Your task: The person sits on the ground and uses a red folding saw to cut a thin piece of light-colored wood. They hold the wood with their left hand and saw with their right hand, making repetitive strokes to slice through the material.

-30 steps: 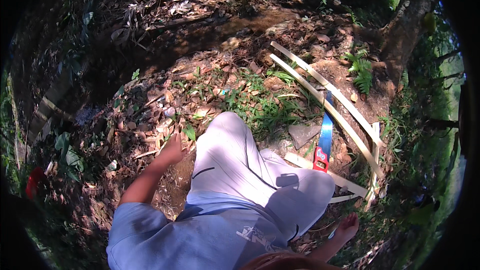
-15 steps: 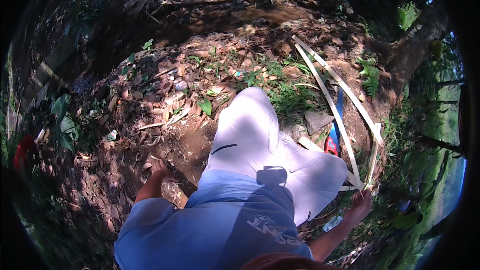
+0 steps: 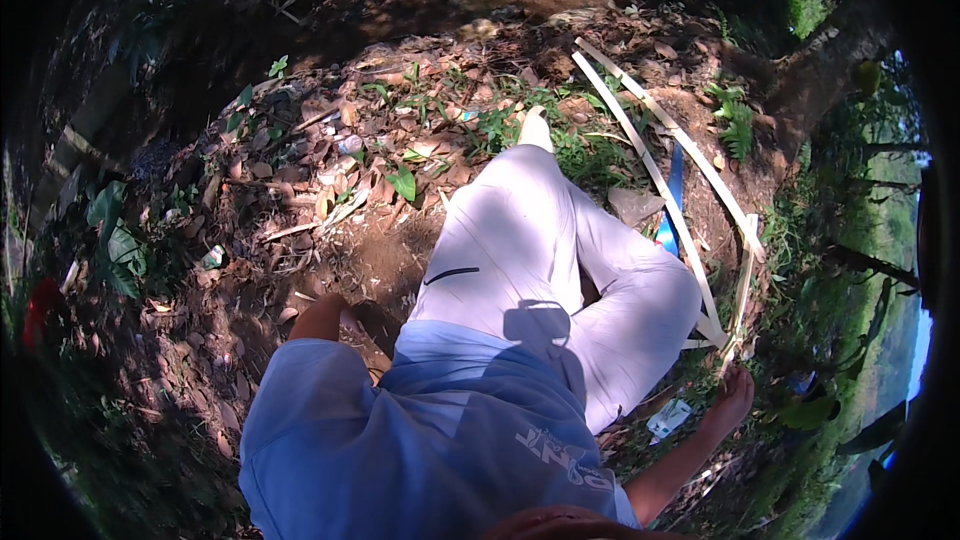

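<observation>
At the lower right my right hand (image 3: pixel 737 392) has its fingers drawn together at the near end of a thin wooden strip (image 3: pixel 728 355), which they seem to grip. Two long pale wooden strips (image 3: pixel 640 140) lie on the ground just beyond it, stretching away from me. Between these strips lies a hand saw (image 3: pixel 674 202) with a blue blade; my leg hides most of its handle. On the left, my left hand (image 3: pixel 347 322) is low beside my hip, over bare soil. Shadow and my arm cover its fingers, so its grip is unclear.
My bent legs in pale trousers (image 3: pixel 510 230) fill the middle. A grey stone (image 3: pixel 634 205) sits beside the saw. Near my right forearm is a crumpled clear packet (image 3: pixel 668 420). Dry leaves and weeds cover the ground, with a tree trunk (image 3: pixel 825 80) at the far right.
The view has shifted, so the ground and strips appear higher. My right hand has drawn slightly back from the long strips. My left hand has moved in closer to my hip, and my legs have shifted.
</observation>
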A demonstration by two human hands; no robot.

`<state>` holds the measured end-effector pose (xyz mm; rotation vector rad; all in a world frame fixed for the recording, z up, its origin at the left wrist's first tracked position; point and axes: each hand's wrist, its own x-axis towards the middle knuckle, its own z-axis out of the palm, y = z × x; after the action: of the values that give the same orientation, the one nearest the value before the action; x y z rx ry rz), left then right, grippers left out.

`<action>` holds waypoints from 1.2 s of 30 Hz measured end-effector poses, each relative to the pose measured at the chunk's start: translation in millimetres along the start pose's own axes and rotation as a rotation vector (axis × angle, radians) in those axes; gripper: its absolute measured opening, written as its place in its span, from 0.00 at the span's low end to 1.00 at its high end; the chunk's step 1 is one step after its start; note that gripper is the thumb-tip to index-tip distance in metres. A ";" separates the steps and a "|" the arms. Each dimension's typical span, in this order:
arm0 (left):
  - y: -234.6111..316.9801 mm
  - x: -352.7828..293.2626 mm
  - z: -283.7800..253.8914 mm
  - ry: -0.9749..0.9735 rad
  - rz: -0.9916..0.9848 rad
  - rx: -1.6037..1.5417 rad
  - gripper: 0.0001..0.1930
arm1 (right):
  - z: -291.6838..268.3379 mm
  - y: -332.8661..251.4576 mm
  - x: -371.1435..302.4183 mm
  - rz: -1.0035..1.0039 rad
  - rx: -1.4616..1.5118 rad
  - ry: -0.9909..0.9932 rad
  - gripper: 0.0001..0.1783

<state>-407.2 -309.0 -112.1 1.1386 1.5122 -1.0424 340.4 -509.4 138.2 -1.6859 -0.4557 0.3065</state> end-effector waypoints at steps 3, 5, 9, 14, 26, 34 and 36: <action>18.5 16.9 -52.9 0.043 -0.039 0.112 0.46 | 28.5 18.2 -37.8 0.158 -0.047 0.125 0.17; -10.6 51.9 -68.6 0.272 -0.058 0.038 0.37 | 48.7 59.3 -24.5 0.179 -0.042 -0.066 0.19; -4.9 74.3 -112.3 0.664 -0.050 -0.077 0.21 | 55.4 152.0 12.6 0.270 -0.167 -0.279 0.22; 0.9 38.1 -154.0 0.729 0.013 -0.112 0.29 | 81.7 149.8 3.2 0.115 -0.444 -0.294 0.25; -120.3 47.5 -277.5 0.786 0.250 0.485 0.26 | 119.4 138.8 116.5 0.198 -0.415 -0.515 0.17; -29.4 -49.9 -415.9 1.034 0.232 0.323 0.10 | 161.0 137.6 167.0 0.199 -0.520 -0.663 0.13; -29.8 -47.6 -427.7 1.121 0.526 -0.006 0.10 | 191.8 139.1 169.5 0.203 -0.476 -0.754 0.17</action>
<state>-509.8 88.6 20.1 2.1452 1.8141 0.0443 421.5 -279.5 -21.2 -2.0507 -0.9686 1.0672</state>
